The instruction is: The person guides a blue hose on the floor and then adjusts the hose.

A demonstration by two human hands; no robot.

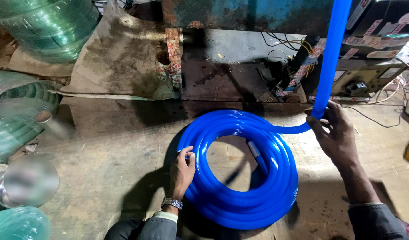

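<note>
Pinching the free run of the blue hose between thumb and fingers, the right hand is closed on it just where it bends from the coil and rises steeply, long axis almost upright, out of the top of the view. The left hand is laid with curled fingers over the coil's left rim, pressing rather than clasping, so it is the nearer one to the coil. The coil lies flat on the bench, left of and below the right grip, with green hose rolls well apart at the far left.
</note>
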